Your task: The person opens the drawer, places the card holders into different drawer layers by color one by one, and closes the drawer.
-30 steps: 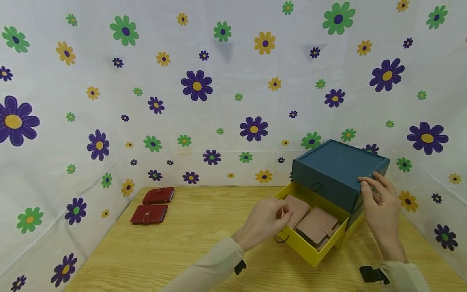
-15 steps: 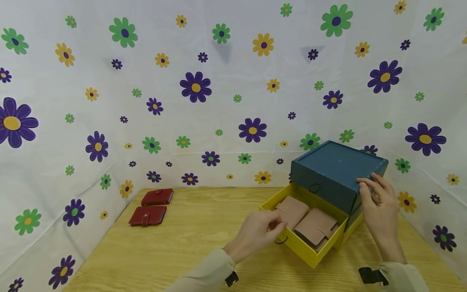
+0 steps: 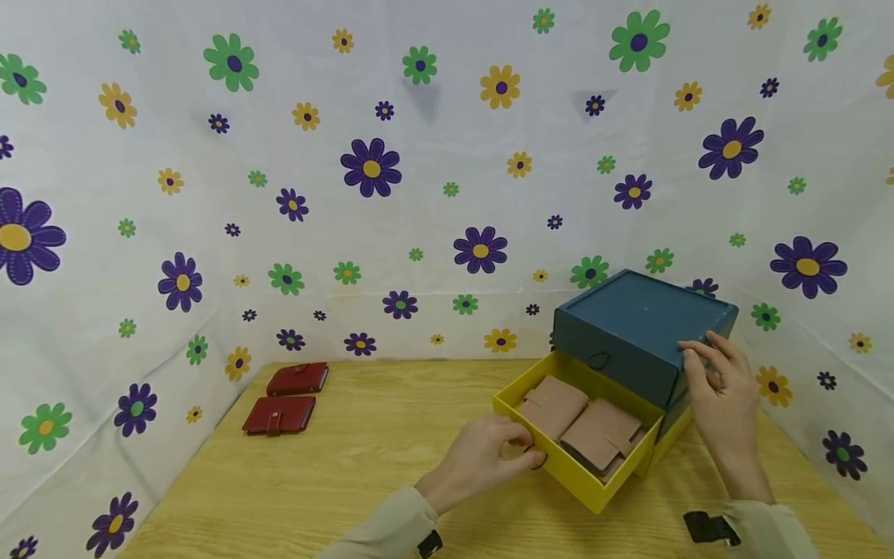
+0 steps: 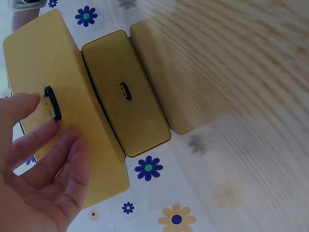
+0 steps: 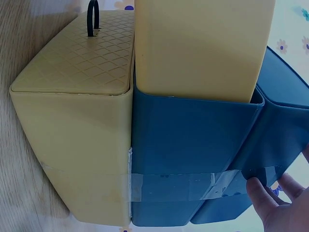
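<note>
In the head view, a yellow drawer point(image 3: 583, 477) stands pulled out of the stacked drawer box, below a blue top drawer unit point(image 3: 642, 310). Inside it lie pink wallets point(image 3: 604, 431) with strap closures. My left hand point(image 3: 482, 454) is at the drawer's front. Its thumb and index finger lie on either side of the black loop handle point(image 4: 53, 104) in the left wrist view, without a visible pinch. My right hand point(image 3: 726, 411) rests at the upper right edge of the blue unit, and its thumb touches the blue side in the right wrist view.
Two red wallets point(image 3: 281, 415) lie at the table's far left. A lower yellow drawer point(image 4: 126, 94) with its own black loop sits closed beneath the pulled-out one. Clear tape point(image 5: 183, 187) runs across the box sides. A flowered cloth point(image 3: 433, 155) hangs behind the wooden table point(image 3: 377, 435).
My left hand has moved down and left from above the drawer to the loop handle at its front, uncovering the left pink wallet. The right hand keeps its place on the blue unit.
</note>
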`<act>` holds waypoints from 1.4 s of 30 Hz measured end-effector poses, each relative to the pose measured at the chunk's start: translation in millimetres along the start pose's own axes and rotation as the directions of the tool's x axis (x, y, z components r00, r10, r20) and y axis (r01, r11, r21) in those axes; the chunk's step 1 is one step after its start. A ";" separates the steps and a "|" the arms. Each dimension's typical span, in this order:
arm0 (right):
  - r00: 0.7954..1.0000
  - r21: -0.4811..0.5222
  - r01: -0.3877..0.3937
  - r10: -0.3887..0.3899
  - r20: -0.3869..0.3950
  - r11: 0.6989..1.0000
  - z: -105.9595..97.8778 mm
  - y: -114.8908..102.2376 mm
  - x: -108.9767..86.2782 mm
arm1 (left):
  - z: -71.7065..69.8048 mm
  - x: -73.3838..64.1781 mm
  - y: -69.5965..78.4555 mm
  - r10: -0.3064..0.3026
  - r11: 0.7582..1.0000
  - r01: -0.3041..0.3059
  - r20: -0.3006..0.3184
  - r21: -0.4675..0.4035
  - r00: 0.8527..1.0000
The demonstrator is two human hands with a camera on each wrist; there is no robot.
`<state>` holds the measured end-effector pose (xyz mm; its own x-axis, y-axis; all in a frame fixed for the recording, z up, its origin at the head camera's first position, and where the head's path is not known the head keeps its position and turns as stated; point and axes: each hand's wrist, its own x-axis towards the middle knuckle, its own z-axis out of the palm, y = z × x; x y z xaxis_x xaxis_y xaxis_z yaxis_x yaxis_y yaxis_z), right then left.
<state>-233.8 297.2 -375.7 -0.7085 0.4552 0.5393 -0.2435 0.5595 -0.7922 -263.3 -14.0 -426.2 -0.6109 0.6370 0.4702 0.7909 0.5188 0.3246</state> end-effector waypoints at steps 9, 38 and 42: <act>1.000 -0.004 -0.006 0.006 -0.004 1.000 0.4 -1.7 -1.6 | 0.9 -5.0 -0.9 0.028 1.000 -0.028 0.047 0.006 0.999; 1.000 -0.005 -0.006 0.006 0.005 1.000 1.1 -2.1 0.3 | 8.2 -14.2 5.7 0.098 0.993 -0.098 -0.004 0.060 0.995; 1.000 -0.008 0.004 -0.004 -0.009 1.000 0.7 -1.4 0.6 | 9.1 -13.9 7.1 0.091 0.995 -0.090 -0.015 0.051 0.996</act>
<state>-234.4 296.2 -374.5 -0.7013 0.4592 0.5453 -0.2410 0.5672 -0.7875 -249.5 -14.0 -437.9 -0.5360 0.6730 0.5097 0.8396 0.4882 0.2384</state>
